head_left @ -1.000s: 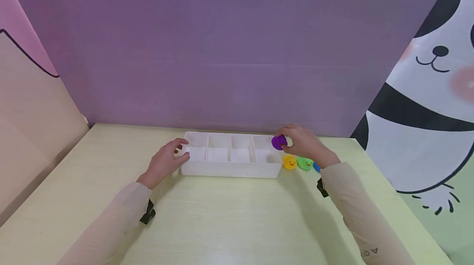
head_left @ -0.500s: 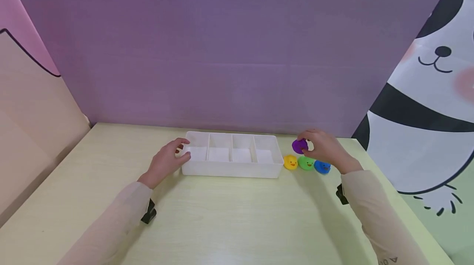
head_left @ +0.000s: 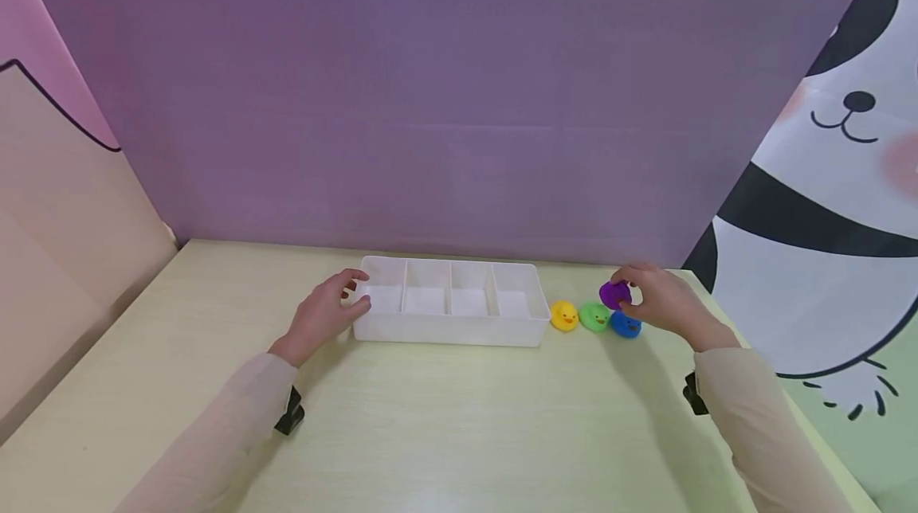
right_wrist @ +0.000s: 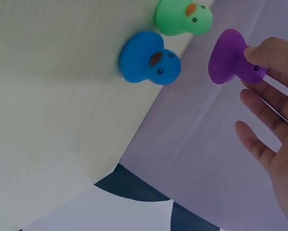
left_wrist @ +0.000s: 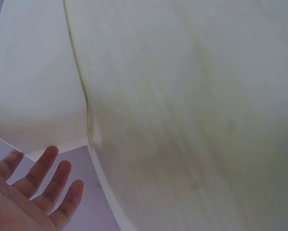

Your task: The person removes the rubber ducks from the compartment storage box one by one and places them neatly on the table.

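Note:
Between thumb and fingers my right hand (head_left: 667,304) pinches a purple toy duck (right_wrist: 227,57) by its head, held above the table behind the blue toy duck (right_wrist: 146,58). A green toy duck (head_left: 594,317) and a yellow toy duck (head_left: 564,316) stand in a row with the blue one, just right of a white box (head_left: 452,330) with several compartments. At the box's left end is my left hand (head_left: 319,315), thumb and fingers spread around that end. In the left wrist view its fingers (left_wrist: 47,161) look loosely bent near the box's end; whether they touch it I cannot tell.
The pale wooden table (head_left: 445,425) reaches back to a purple backdrop (head_left: 445,99). At the right hangs a panel with a panda picture (head_left: 825,258). The table's right edge runs close to the right forearm.
My right hand has carried the purple duck rightward from over the box's right end to behind the blue duck. The blue duck has come into fuller view. My left hand stays put.

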The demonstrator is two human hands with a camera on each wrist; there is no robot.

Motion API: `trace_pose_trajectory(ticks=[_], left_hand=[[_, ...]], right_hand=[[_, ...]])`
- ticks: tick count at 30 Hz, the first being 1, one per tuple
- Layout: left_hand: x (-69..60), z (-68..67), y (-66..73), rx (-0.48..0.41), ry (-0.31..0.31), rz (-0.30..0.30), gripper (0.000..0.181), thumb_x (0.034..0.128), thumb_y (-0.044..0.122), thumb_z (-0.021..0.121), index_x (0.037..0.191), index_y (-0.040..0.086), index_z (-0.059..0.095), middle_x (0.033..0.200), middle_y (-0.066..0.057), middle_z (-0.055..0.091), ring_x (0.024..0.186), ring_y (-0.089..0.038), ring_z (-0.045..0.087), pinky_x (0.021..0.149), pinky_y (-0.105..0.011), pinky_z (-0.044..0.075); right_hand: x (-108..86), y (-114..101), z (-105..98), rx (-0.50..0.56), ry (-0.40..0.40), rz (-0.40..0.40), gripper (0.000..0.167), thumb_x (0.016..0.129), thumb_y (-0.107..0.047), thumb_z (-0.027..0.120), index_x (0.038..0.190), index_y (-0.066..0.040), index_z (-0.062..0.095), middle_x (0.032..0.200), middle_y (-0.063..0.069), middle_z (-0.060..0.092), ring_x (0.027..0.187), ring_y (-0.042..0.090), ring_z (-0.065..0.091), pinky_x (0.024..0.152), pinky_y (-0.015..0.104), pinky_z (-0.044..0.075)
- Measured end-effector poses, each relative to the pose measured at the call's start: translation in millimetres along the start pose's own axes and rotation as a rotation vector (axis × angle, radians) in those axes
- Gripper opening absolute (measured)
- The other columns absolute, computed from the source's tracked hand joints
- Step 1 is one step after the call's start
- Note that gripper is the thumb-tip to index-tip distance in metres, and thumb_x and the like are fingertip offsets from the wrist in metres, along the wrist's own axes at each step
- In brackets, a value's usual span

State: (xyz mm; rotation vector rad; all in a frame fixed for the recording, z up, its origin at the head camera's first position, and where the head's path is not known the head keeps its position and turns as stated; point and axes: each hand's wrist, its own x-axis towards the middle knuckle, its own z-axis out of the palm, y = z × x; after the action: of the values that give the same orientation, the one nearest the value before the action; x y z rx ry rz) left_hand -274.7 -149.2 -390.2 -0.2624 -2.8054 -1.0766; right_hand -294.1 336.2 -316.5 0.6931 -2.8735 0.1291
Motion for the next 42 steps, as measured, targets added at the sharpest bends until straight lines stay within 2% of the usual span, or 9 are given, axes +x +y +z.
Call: trace_pose_trajectory(ticks=[11,17,22,30,42], left_hand=[[0.2,-0.3,-0.7,0.01,0.001,-0.005,0.041,0.0868,0.034,0.052,0.125,0.019,0.049,0.118,-0.008,0.058,0.106,-0.026,0.055,0.079,-0.044,0.047],[0.0,-0.1,-1.6,0.007,0.005,0.0,0.041,0.087,0.033,0.053,0.125,0.019,0.049,0.117,-0.009,0.058,0.105,-0.027,0.056,0.078,-0.044,0.047],[0.3,0.4,-2.1,0.006,0.006,0.0,0.042,0.0868,0.034,0.053,0.125,0.018,0.049,0.116,-0.009,0.058,0.105,-0.026,0.056,0.079,-0.044,0.047],[-0.2,-0.3,-1.3,0.009,0.009,-0.004,0.042,0.0865,0.034,0.052,0.125,0.019,0.049,0.116,-0.008,0.058,0.105,-0.026,0.056,0.079,-0.044,0.046],[1.5,0.5,-2.8,0.014,0.016,0.001,0.041,0.0859,0.034,0.052,0.125,0.02,0.049,0.116,-0.008,0.058,0.103,-0.026,0.057,0.076,-0.043,0.047]], right_hand=[[-19.9,23,-4,-0.025,0.033,0.021,0.031,0.068,-0.008,0.073,0.097,-0.002,0.064,0.092,0.012,0.063,0.084,0.029,0.058,0.069,0.045,0.052],[-28.6,34,-2,-0.02,0.001,0.082,0.032,0.07,-0.011,0.073,0.099,-0.003,0.063,0.093,0.014,0.063,0.087,0.031,0.056,0.065,0.045,0.052],[-34.6,43,0,-0.012,-0.002,0.093,0.032,0.069,-0.01,0.074,0.097,-0.001,0.064,0.091,0.014,0.064,0.083,0.029,0.057,0.065,0.043,0.051],[-41.1,56,12,0.03,-0.058,0.147,0.033,0.069,-0.011,0.073,0.099,-0.001,0.064,0.093,0.015,0.064,0.083,0.029,0.057,0.068,0.045,0.051],[-44.9,63,30,0.045,-0.083,0.161,0.032,0.07,-0.01,0.072,0.1,-0.002,0.063,0.093,0.014,0.065,0.085,0.032,0.057,0.071,0.048,0.05]])
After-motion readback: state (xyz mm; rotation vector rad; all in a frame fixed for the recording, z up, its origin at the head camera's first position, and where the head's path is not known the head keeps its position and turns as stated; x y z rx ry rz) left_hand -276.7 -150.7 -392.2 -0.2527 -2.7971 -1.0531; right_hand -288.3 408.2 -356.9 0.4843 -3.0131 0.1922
